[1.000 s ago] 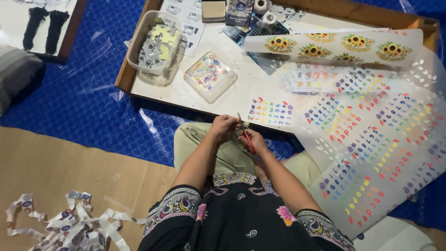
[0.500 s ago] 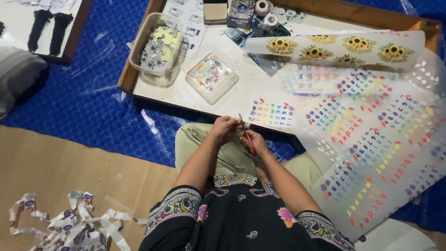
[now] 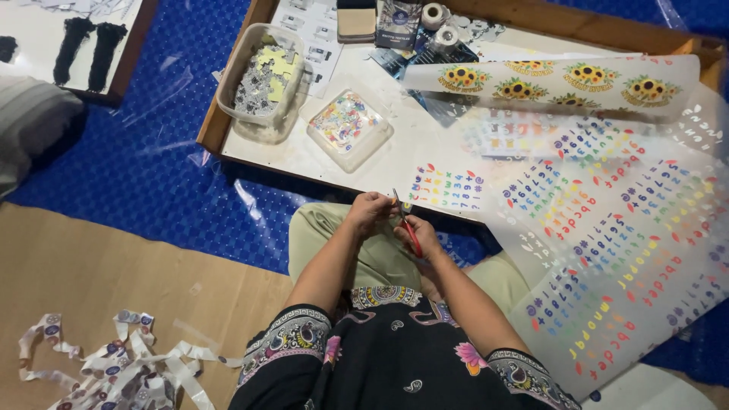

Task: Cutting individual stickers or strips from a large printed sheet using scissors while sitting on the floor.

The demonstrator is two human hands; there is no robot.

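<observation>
My right hand (image 3: 420, 235) grips red-handled scissors (image 3: 407, 223), blades pointing up toward the low white table (image 3: 364, 163). My left hand (image 3: 370, 211) pinches a small sticker piece (image 3: 406, 206) right at the blades, above my lap. A large clear sheet of coloured letters and numbers (image 3: 607, 235) drapes from the table over my right knee. A small cut section of coloured characters (image 3: 448, 187) lies on the table edge just beyond my hands.
On the table: a clear tub of cut pieces (image 3: 262, 76), a square clear box of colourful stickers (image 3: 349, 125), a sunflower-print sheet (image 3: 562, 80), tape rolls (image 3: 439, 23). Paper scrap strips (image 3: 121, 364) lie on the wooden floor at left. A blue mat (image 3: 129, 167) covers the floor.
Both hands stay together over my lap with the scissors; only slight shifts of the fingers and the view.
</observation>
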